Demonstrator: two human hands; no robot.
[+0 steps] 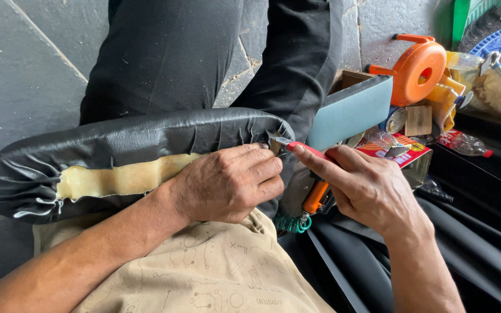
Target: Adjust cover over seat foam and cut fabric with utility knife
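Padded seat cushion (129,145), black vinyl over yellow foam, lies across the lap. Left hand (227,182) closed, pinching vinyl at the cushion's right end; right hand (366,188) grips red-handled cutter (305,149) there. Best practice, judged: keep vinyl taut, blade away from fingers.

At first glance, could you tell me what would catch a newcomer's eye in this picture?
The long black vinyl-covered cushion across the lap stands out, its yellow foam strip bare along the open edge. The left hand grips the cover at its right end, where the right hand presses a red-handled blade to the gathered vinyl. Behind, at upper right, sits an orange reel-shaped tool among clutter.
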